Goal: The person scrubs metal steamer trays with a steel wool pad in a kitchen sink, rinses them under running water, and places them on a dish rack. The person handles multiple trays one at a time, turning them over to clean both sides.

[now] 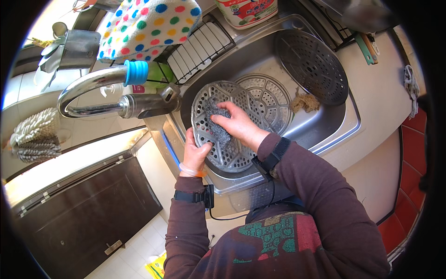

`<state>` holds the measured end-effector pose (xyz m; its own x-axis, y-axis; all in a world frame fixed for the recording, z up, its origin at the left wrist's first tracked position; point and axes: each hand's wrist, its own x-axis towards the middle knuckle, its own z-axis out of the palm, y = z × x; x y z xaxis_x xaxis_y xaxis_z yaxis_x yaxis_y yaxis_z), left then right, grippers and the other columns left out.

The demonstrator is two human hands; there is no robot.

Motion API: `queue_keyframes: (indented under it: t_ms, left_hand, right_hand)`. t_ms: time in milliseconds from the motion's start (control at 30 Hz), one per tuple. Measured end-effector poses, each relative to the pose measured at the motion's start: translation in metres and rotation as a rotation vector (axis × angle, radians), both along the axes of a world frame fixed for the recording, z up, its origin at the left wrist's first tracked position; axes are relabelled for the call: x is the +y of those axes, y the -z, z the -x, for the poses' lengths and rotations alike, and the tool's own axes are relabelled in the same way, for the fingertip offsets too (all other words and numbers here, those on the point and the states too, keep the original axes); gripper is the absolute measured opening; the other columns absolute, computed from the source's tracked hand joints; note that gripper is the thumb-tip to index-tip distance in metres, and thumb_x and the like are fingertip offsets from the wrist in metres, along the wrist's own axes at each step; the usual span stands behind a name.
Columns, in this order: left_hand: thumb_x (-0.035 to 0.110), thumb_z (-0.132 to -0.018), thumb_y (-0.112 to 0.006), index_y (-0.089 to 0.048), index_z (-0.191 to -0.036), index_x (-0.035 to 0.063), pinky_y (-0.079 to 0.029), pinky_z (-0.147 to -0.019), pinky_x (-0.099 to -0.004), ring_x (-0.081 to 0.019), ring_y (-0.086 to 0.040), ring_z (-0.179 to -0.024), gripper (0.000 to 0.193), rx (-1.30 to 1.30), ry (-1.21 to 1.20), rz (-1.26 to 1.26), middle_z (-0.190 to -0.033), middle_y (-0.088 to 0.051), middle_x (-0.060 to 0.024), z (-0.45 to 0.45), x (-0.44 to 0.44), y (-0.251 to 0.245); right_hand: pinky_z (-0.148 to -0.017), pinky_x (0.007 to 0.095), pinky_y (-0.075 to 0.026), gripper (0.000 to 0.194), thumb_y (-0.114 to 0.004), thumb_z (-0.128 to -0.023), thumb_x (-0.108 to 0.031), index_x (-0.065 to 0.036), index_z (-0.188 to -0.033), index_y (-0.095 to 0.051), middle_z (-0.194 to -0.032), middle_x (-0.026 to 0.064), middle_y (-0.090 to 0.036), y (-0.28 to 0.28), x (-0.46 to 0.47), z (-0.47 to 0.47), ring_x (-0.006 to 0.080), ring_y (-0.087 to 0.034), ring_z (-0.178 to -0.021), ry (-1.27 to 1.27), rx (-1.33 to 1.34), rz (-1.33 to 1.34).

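Note:
My left hand (195, 152) grips the near-left rim of a round perforated metal steamer plate (240, 153), thumb on its face. The plate is tilted over the left part of a stainless steel sink (315, 134). My right hand (240, 122) presses a grey mesh scouring pad (216, 122) against the plate's face. Partly behind this plate, a second perforated metal plate (270, 92) lies in the basin. A dark perforated disc (312, 66) leans on the far right wall of the sink. Beside it sits a tan fibrous scrubber (305, 102).
A chrome faucet (94, 78) with a blue nozzle stands left of the sink. Behind are a black wire rack (198, 52), a polka-dot towel (150, 28) and a white-and-red tub (247, 12). Green- and brown-handled utensils (366, 48) lie right, a grey cloth (412, 89) at the counter edge.

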<state>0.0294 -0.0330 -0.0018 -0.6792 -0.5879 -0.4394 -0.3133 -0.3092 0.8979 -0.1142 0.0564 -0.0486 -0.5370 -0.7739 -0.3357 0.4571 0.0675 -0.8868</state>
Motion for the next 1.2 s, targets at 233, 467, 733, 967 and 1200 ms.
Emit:
queue_keyframes:
  t_ms: [233, 467, 733, 967, 1200]
  left_hand:
    - [-0.006, -0.069, -0.060, -0.021, -0.143, 0.0090, -0.039, -0.099, -0.0305, -0.0171, -0.048, -0.115, 0.085, 0.019, 0.234, 0.227, -0.125, -0.048, -0.0060, 0.017, 0.015, 0.000]
    - [-0.002, -0.070, -0.056, -0.019, -0.145, 0.0072, -0.040, -0.097, -0.0307, -0.0180, -0.050, -0.115, 0.085, 0.019, 0.371, 0.498, -0.126, -0.050, -0.0098, 0.018, 0.023, -0.010]
    - [0.001, -0.072, -0.056, -0.043, -0.131, 0.0004, -0.048, -0.086, -0.0324, -0.0204, -0.061, -0.099, 0.060, -0.178, 0.221, 0.357, -0.105, -0.064, -0.0126, 0.033, 0.027, -0.023]
    - [0.002, -0.075, -0.055, -0.053, -0.119, 0.0012, -0.049, -0.075, -0.0321, -0.0221, -0.065, -0.083, 0.044, -0.023, 0.233, 0.581, -0.088, -0.065, -0.0145, 0.046, 0.028, -0.024]
    - [0.007, -0.073, -0.059, -0.057, -0.103, -0.0021, -0.049, -0.064, -0.0338, -0.0275, -0.062, -0.064, 0.031, -0.003, 0.232, 0.561, -0.077, -0.062, -0.0183, 0.043, 0.021, -0.018]
  right_hand:
    - [-0.077, 0.0309, -0.051, 0.036, -0.066, -0.080, -0.019, 0.000, -0.109, -0.058, -0.092, 0.0141, -0.066, -0.035, -0.014, 0.009, 0.0182, -0.064, -0.085, -0.151, 0.252, -0.080]
    - [-0.075, 0.0406, -0.052, 0.026, -0.062, -0.076, -0.016, -0.008, -0.102, -0.063, -0.085, 0.0193, -0.066, -0.058, -0.007, 0.025, 0.0362, -0.064, -0.081, -0.191, 0.393, -0.116]
    - [-0.062, 0.0398, -0.053, 0.027, -0.062, -0.074, -0.014, -0.017, -0.101, -0.066, -0.079, 0.0103, -0.057, -0.073, 0.007, 0.061, 0.0304, -0.061, -0.064, -0.169, 1.152, 0.121]
    - [-0.052, 0.0378, -0.051, 0.024, -0.065, -0.069, -0.013, -0.019, -0.092, -0.067, -0.072, 0.0071, -0.054, -0.076, 0.011, 0.066, 0.0272, -0.060, -0.060, -0.123, 1.385, 0.065]
    - [-0.052, 0.0384, -0.050, 0.030, -0.066, -0.069, -0.013, -0.020, -0.098, -0.067, -0.073, 0.0064, -0.053, -0.078, 0.009, 0.072, 0.0268, -0.060, -0.063, -0.109, 1.409, -0.017]
